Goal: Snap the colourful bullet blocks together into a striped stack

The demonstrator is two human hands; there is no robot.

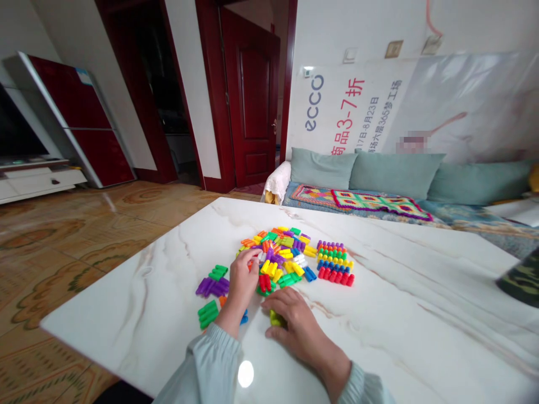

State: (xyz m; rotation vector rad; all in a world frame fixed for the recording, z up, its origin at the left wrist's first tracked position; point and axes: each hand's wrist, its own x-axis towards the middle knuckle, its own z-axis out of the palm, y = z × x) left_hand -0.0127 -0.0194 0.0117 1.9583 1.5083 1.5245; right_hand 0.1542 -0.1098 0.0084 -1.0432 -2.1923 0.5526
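A heap of plastic building blocks (273,264) in many colours, each shaped like joined rounded tubes, lies on the marble-look table (379,348). At the heap's left side my left hand (243,275) has its fingers bent together among the pieces. What they pinch, if anything, is mostly hidden. My right hand (298,321) rests low on the table in front of the heap, thumb and fingers curled around a yellow-green block (276,318). Just beyond those fingers lies a red block (265,283). Partly behind my left forearm is a green block (208,315), with orange and blue pieces beside it.
Right of the heap, joined blocks stand in coloured rows, a red row (336,276) nearest. Purple blocks (211,287) lie to the left. A camouflage-patterned object (522,280) sits at the right edge. Beyond the table is a sofa with green cushions (396,174).
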